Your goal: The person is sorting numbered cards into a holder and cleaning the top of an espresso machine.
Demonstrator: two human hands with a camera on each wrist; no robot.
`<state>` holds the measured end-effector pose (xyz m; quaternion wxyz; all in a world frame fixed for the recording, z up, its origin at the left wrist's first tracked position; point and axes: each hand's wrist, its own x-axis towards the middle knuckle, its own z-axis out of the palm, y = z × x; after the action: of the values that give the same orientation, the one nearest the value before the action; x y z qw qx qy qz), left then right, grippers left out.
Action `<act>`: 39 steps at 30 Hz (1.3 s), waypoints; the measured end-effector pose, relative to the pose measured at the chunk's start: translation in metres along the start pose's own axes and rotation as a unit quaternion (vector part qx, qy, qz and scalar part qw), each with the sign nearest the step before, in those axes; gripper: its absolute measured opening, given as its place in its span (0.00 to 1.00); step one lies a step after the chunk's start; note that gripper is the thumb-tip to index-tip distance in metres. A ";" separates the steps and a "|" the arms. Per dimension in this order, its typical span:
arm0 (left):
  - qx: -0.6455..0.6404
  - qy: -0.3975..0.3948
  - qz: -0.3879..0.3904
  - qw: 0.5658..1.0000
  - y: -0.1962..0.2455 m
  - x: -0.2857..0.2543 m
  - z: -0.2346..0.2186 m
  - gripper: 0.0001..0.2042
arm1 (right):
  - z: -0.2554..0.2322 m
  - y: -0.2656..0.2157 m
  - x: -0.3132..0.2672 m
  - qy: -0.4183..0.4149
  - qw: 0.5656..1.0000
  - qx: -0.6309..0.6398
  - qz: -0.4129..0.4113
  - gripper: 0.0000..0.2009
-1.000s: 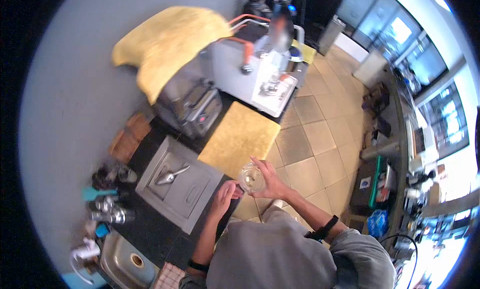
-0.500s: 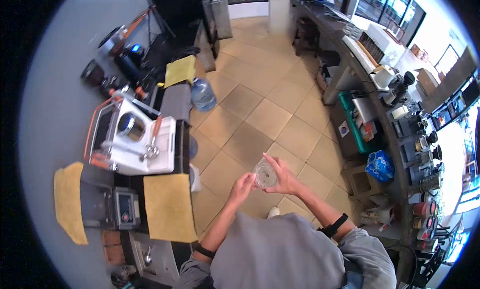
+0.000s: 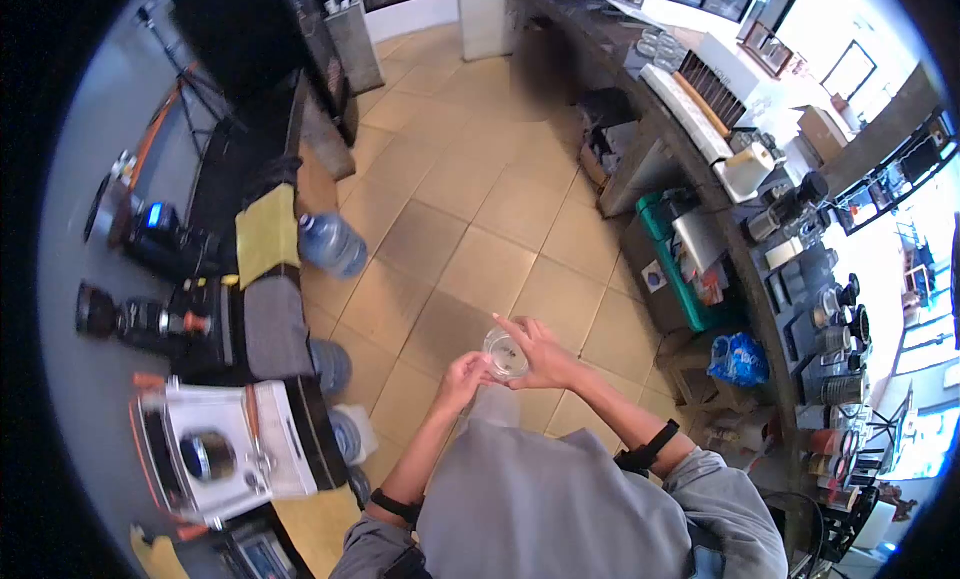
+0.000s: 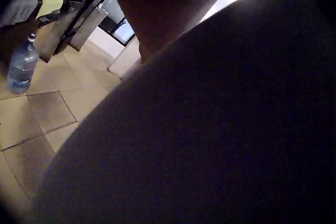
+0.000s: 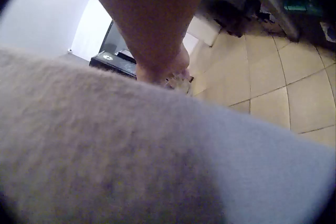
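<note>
Head view: hands [image 3: 543, 357] curled round clear cup [image 3: 506, 354]; print on blue bag [image 3: 738, 359] illegible.

Café-style work area, coffee grinders [image 3: 140, 314] by one wall, long counter [image 3: 745, 234] of jars and glassware, tiled floor [image 3: 480, 269]

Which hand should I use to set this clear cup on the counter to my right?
Probably your right hand: its fingers curve around the clear cup, and it is nearer the counter. Your left hand is at the cup's opposite side.
</note>
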<state>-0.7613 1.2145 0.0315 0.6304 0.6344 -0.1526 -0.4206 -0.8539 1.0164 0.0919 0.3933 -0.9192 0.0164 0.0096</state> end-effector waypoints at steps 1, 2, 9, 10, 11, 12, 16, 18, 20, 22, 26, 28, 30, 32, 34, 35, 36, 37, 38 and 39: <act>-0.006 -0.020 -0.005 1.000 0.012 0.027 -0.008 0.16 | -0.015 0.006 0.022 -0.004 1.000 -0.019 0.005 0.57; -0.011 -0.038 -0.011 0.999 0.024 0.054 -0.015 0.16 | -0.029 0.012 0.045 -0.008 0.999 -0.036 0.008 0.57; 0.025 -0.105 -0.007 0.994 0.121 0.232 -0.033 0.15 | -0.125 0.076 0.167 0.055 0.998 -0.033 0.028 0.56; 0.039 -0.108 -0.004 0.993 0.125 0.260 -0.032 0.16 | -0.140 0.087 0.182 0.064 0.997 -0.034 0.033 0.56; 0.052 -0.111 -0.003 0.992 0.128 0.285 -0.031 0.16 | -0.152 0.099 0.195 0.072 0.996 -0.034 0.039 0.56; 0.059 -0.117 0.001 0.991 0.133 0.311 -0.030 0.16 | -0.162 0.114 0.209 0.081 0.995 -0.033 0.045 0.56; 0.070 -0.137 -0.007 0.988 0.160 0.415 -0.019 0.15 | -0.211 0.184 0.269 0.084 0.994 -0.034 0.060 0.57; 0.100 -0.126 -0.002 0.987 0.179 0.466 -0.012 0.14 | -0.236 0.220 0.303 0.087 0.994 -0.022 0.061 0.57; 0.109 -0.120 -0.008 0.987 0.199 0.523 -0.004 0.14 | -0.270 0.257 0.337 0.080 0.996 -0.015 0.041 0.58; 0.128 -0.119 -0.017 0.984 0.218 0.580 -0.001 0.14 | -0.306 0.284 0.373 0.085 0.996 -0.002 0.041 0.59; 0.102 -0.103 0.014 0.989 0.259 0.671 0.010 0.13 | -0.374 0.321 0.437 0.087 0.995 -0.027 0.046 0.59; 0.092 -0.114 0.011 0.989 0.286 0.716 0.019 0.13 | -0.400 0.347 0.465 0.104 0.993 -0.031 0.047 0.59; 0.113 -0.133 0.005 0.985 0.306 0.760 0.028 0.12 | -0.424 0.373 0.489 0.123 0.991 -0.036 0.050 0.60; 0.122 -0.151 0.008 0.981 0.311 0.814 0.032 0.12 | -0.451 0.401 0.515 0.092 0.991 -0.076 0.064 0.61; 0.132 -0.171 0.002 0.976 0.326 0.856 0.036 0.13 | -0.475 0.424 0.539 0.099 0.989 -0.057 0.089 0.61; 0.133 -0.187 0.002 0.973 0.336 0.882 0.041 0.13 | -0.489 0.436 0.553 0.105 0.988 -0.045 0.103 0.61; 0.135 -0.204 0.003 0.970 0.348 0.905 0.045 0.13 | -0.499 0.446 0.565 0.110 0.987 -0.042 0.113 0.61; 0.137 -0.216 -0.002 0.967 0.354 0.934 0.047 0.13 | -0.512 0.457 0.578 0.119 0.983 -0.057 0.128 0.61; 0.140 -0.234 -0.007 0.962 0.357 0.964 0.050 0.13 | -0.526 0.468 0.589 0.127 0.979 -0.075 0.142 0.60; 0.145 -0.251 -0.015 0.957 0.361 0.987 0.053 0.14 | -0.538 0.475 0.598 0.133 0.977 -0.071 0.154 0.60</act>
<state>-0.0863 0.4066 0.0377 0.4670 0.5951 -0.3555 -0.5490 -0.2717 0.2862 0.1015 0.3150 -0.9244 0.2092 -0.0508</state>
